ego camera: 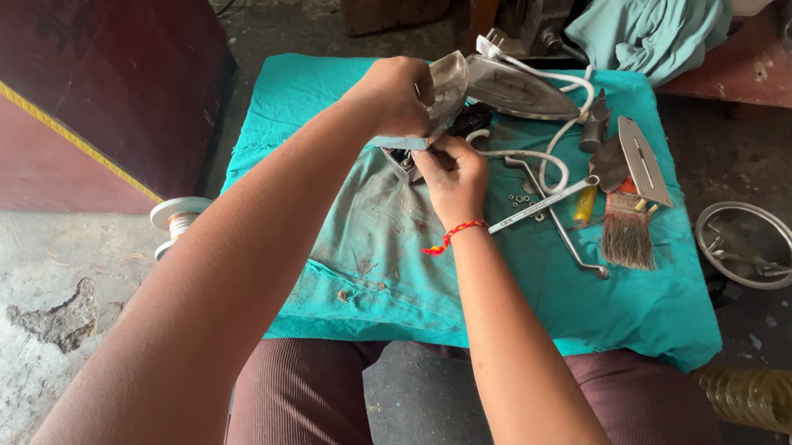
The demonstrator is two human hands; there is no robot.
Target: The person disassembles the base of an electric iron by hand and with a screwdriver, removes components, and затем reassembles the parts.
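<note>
1 wire spool (176, 216), round metal flanges, is sitting on the cracked concrete floor (0, 310) at 9 o'clock, beside 1 dark red cabinet (73, 56). 1 teal cloth (356, 238), stained, is covering the low work surface.

Left hand (394, 95) is gripping 1 clear, shiny plastic cover piece (448, 87), fingers clamped on it, at 12 o'clock above the cloth. Right hand (457, 175), red thread band at the wrist, is pinching something small just beneath that cover; can't tell what, fingers curled together.

1 iron soleplate (515, 89), polished metal, pointed, is lying at 1 o'clock with 1 white cord (543, 154) looping off it. 1 flat spanner (538, 207) and 1 bent metal rod (569, 239) are lying at 2 o'clock. 1 worn bristle paintbrush (627, 230) is next, then 1 flat metal plate (644, 159). 1 round steel dish (750, 245) is sitting on the floor at 3 o'clock; 1 coiled yellowish hose (766, 398) at 4 o'clock.
</note>
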